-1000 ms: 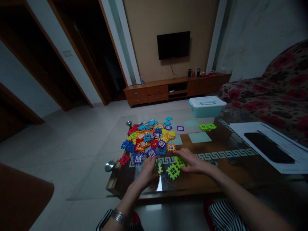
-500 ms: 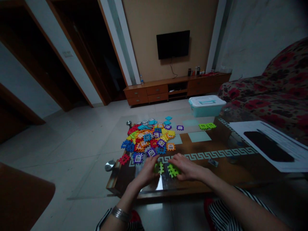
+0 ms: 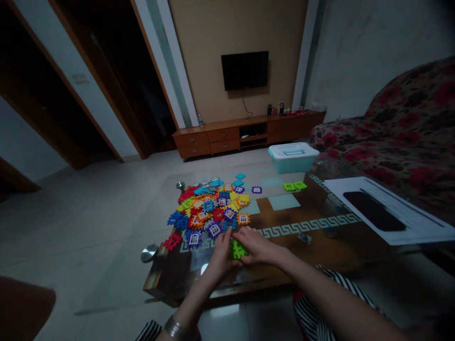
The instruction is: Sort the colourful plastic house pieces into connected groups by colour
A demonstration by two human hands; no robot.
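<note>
Light-green interlocking puzzle tiles (image 3: 238,249) are held between my two hands just above the near edge of the glass-topped table. My left hand (image 3: 223,255) grips them from the left, and my right hand (image 3: 256,246) closes on them from the right. The hands are so near each other that where one tile meets the other is hidden. Right beyond my fingers lies a heap of colourful interlocking tiles (image 3: 208,206), several with white window prints. Purple window tiles (image 3: 214,230) are at the heap's near side.
A joined pair of green tiles (image 3: 295,186) lies farther back on the table (image 3: 280,222). Behind it stands a teal box with a white lid (image 3: 293,157). To the right are paper sheets (image 3: 423,222) with a black phone-like slab (image 3: 374,210) and a pen. A small clear item (image 3: 304,238) lies right of my hands.
My hands have come together; the green tiles, apart before with one in each hand, now meet between them. The camera view has shifted slightly to the right.
</note>
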